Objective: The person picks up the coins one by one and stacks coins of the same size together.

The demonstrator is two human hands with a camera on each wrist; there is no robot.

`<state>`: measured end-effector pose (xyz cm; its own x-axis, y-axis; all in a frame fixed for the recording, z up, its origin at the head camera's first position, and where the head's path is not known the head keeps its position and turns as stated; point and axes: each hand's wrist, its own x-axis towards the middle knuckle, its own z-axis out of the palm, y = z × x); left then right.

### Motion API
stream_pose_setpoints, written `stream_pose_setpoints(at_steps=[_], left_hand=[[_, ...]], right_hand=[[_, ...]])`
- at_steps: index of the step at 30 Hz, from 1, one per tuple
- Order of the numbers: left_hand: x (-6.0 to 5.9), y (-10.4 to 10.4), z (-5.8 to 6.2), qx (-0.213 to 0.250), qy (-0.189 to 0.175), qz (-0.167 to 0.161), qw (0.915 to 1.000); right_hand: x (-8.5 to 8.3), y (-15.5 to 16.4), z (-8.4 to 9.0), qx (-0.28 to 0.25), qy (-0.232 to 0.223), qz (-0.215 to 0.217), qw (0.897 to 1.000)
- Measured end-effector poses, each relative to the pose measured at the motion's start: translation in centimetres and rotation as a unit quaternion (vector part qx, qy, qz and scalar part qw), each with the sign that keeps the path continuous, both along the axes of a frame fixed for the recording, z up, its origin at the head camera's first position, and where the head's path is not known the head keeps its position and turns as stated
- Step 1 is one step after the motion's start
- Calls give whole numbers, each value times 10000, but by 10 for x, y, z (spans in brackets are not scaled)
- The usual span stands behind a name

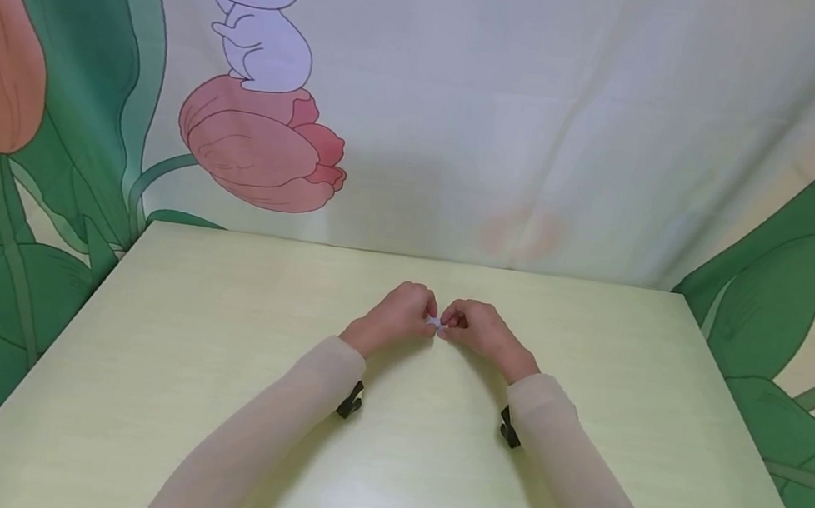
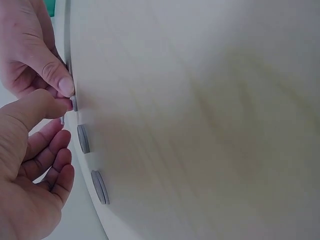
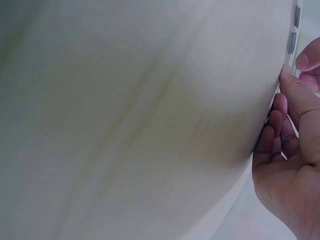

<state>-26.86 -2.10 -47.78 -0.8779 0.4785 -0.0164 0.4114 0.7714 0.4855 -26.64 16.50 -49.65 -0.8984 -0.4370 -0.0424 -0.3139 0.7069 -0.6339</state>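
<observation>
Over the far middle of the table, my left hand and right hand meet fingertip to fingertip. Both pinch a small pale lavender-white piece, mostly covered by the fingers. Only a thin whitish edge shows between the hands in the wrist views, so its kind cannot be told. Beyond the left hand, flat grey discs lie on the table, including one disc and another that looks double. A further disc is partly hidden by the fingertips. Two grey discs, one of them here, show in the right wrist view.
The pale yellow-green table ends at a straight far edge. Right behind it hangs a curtain printed with tulips, leaves and a white animal. Black wrist-worn devices, such as the left one, sit under both sleeves.
</observation>
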Motion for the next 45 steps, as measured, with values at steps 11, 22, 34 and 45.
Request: stream_pose_setpoints(at_steps=[11,22,34,45], left_hand=[[-4,3,-7,-82,-11,-175,9998],[0,4,-10,-27,-350,-100,9993],[-4,7,-5,-103,-527,95,9985],[-7,7,-3,-321,-160,85,9993]], right_hand=[[-1,2,-4,-120,-31,-16,9999],[1,2,-11,-155,-151,0,9998],[1,5,-4,27,-212,-28,9998],[-7,8,2,61,-323,217,9992]])
